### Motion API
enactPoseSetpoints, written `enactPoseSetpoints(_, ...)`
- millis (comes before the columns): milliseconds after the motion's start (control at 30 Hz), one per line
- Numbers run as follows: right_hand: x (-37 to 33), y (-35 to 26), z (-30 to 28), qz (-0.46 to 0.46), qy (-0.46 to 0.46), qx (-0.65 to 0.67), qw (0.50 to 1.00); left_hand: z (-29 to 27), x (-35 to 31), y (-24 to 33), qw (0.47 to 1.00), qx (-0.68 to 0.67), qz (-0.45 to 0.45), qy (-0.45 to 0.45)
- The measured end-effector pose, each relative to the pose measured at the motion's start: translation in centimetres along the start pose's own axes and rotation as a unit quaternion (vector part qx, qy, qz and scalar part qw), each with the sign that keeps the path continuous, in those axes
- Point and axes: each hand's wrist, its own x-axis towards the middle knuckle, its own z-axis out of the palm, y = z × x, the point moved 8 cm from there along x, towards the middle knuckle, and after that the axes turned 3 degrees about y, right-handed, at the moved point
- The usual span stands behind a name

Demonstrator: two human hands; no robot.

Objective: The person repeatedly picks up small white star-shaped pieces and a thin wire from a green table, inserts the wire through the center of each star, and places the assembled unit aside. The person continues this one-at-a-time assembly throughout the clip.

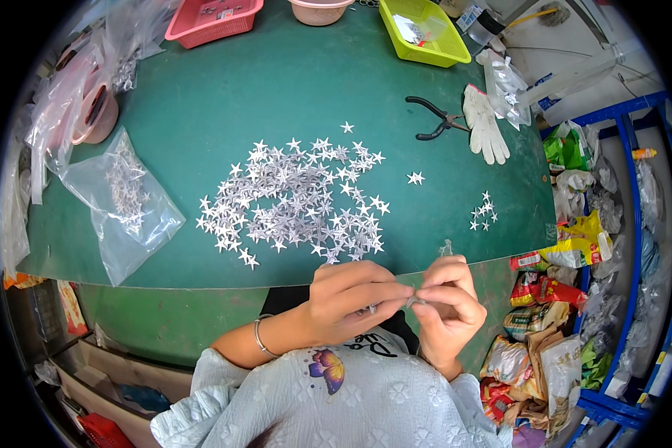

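Observation:
My left hand (355,295) and my right hand (450,302) meet just in front of the table edge. Their fingertips are closed together on a small silvery star piece (413,302), partly covered by the fingers. A bit of silvery metal also shows between the left fingers; I cannot tell what it is. On the table beyond my left hand lies a wide pile of silver star pieces (291,196). One small clump of stars (416,178) sits right of it, and a loose group of several stars (485,212) lies farther right.
Black-handled pliers (434,119) and a white work glove (487,128) lie at the right on the green table (201,97). A clear bag of stars (138,216) is at the left. Pink (213,21) and yellow-green (424,33) baskets stand at the back. Blue shelving (635,164) flanks the right.

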Motion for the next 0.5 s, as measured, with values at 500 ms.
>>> enactPoseSetpoints(500, -0.2, 1.7, 0.2, 0.085, -0.015, 0.038, 0.996, 0.9, -2.1, -4.4, 0.874, -0.276, -0.399, -0.031)
